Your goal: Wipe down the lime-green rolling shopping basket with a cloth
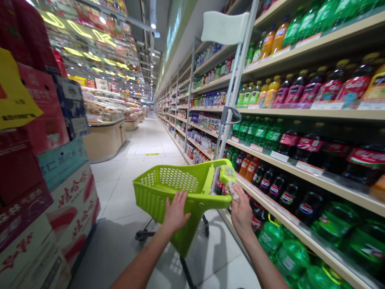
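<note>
A lime-green plastic shopping cart (168,185) stands in a supermarket aisle in front of me, its basket showing nothing inside. My left hand (176,210) rests on the basket's near rim, fingers curled over the edge. My right hand (240,210) is closed on a crumpled beige cloth (233,189) and presses it against the cart's green handle (227,173) at the right end.
Shelves of bottled soft drinks (300,152) run along the right. A grey metal pole with a white sign (224,27) rises beside the cart. Stacked cardboard boxes (39,180) line the left. The white tiled aisle (144,148) stretches ahead, with a display counter (104,138) at left.
</note>
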Available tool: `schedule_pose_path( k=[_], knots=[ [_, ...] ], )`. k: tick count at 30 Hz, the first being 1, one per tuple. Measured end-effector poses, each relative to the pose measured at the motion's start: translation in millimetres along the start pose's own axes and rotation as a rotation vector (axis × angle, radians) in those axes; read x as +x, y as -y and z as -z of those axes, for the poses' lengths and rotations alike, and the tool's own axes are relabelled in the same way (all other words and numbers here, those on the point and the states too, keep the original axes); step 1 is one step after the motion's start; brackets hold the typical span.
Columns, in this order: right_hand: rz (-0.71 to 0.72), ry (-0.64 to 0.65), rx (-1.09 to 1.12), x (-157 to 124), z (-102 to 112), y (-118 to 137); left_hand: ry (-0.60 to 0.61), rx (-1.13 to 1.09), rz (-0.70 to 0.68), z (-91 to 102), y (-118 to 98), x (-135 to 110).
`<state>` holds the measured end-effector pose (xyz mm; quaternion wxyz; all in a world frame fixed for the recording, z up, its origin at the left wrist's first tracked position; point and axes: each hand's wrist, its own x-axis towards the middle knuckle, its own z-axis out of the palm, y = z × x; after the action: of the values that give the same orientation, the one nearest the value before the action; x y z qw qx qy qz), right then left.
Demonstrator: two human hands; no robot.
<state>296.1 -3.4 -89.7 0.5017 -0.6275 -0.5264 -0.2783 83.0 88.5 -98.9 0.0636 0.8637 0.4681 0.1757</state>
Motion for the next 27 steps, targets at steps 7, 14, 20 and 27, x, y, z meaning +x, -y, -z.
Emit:
schedule_pose_path(
  k=[7,14,20,27],
  knots=[
    [0.413,0.080,-0.124,-20,-14,35,0.009,0.086,-0.009,-4.4,-11,-4],
    [0.415,-0.005,-0.203,-8,-3,23,0.051,0.057,0.000,-2.7,-12,-5],
    [0.683,0.171,-0.108,-42,-23,30,0.042,0.053,-0.070,1.3,-13,-3],
    [0.554,0.113,-0.161,-34,-6,11,0.011,0.070,-0.093,-3.7,-14,-5]
  ],
)
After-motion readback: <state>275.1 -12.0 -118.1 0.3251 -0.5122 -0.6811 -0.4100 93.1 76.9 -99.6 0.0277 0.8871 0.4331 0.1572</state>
